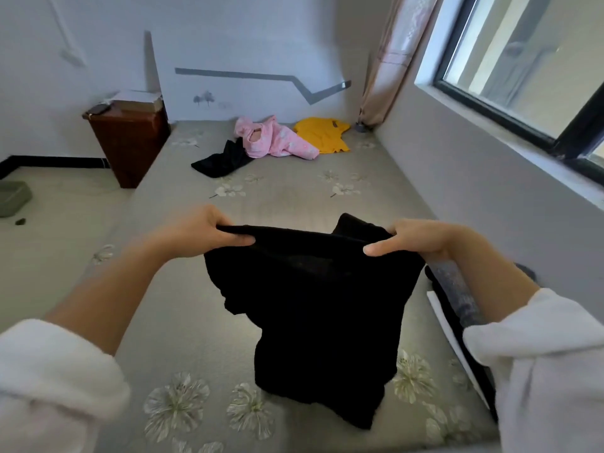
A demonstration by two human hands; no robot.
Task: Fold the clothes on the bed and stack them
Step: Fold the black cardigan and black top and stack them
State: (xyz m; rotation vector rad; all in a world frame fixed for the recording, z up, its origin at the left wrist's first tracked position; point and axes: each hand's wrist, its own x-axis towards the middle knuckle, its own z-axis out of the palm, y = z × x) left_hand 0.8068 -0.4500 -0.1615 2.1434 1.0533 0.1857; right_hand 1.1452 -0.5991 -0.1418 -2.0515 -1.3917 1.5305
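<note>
Wooden cabinet (127, 142): 10 o'clock, beside the bed (294, 194).
Left hand (204, 228): 9 o'clock, fingers curled, thumb pinching the top edge of the black garment (310, 305).
Black garment: centre to 6 o'clock, stretched between both hands, lower part draped on the bed.
Loose clothes, 12 o'clock, far end: small black piece (222, 160), pink garment (277, 140), yellow top (323, 134), lying against one another.
Right hand (418, 238): 3 o'clock, fingers curled, pinching the same edge.
Folded stack (457, 289): 4 o'clock, partly hidden by the right forearm.
</note>
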